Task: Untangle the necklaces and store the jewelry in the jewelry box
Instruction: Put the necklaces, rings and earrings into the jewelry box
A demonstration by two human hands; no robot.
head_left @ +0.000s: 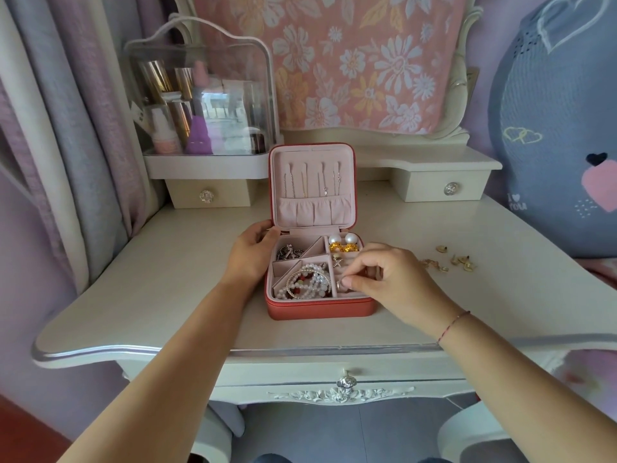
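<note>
Left hand (pixel 253 253) gripped jewelry box (pixel 320 307) left wall, mid surface (pixel 167 295); right hand (pixel 397 279), fingers curled, pinched ring (pixel 342 287) in front-right compartment.

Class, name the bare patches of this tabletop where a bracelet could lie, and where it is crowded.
Bare: tabletop left of the left hand; front strip before the jewelry box. Crowded: right side, around the gold pieces.
</note>
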